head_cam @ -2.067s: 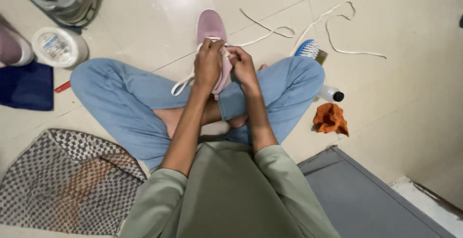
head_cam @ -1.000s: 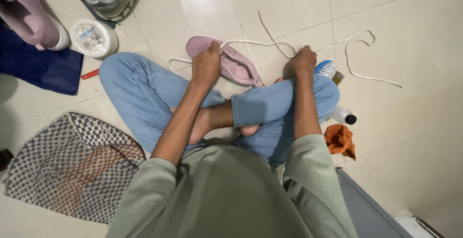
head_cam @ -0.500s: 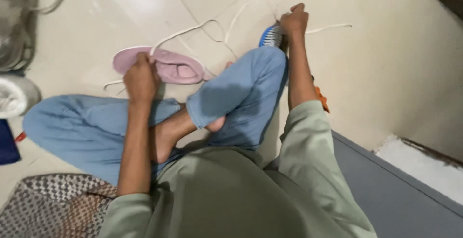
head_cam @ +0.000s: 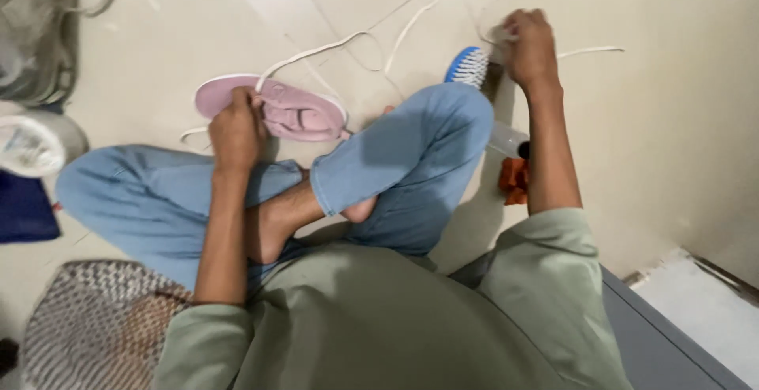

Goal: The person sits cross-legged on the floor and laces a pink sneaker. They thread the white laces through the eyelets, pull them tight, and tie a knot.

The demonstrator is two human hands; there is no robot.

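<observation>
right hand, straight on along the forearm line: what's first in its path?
The right hand already rests on the loose white shoelace. Beyond it, up-frame, only bare tiled floor shows to the picture's edge; the way looks free, though depth is hard to judge.

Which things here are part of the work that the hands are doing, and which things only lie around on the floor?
In hand:
- pink shoe, left hand on it
- white shoelace, right hand grasping it

Lying about:
- blue brush
- orange cloth
- round white container
- dark blue cloth
- checked mat
</observation>
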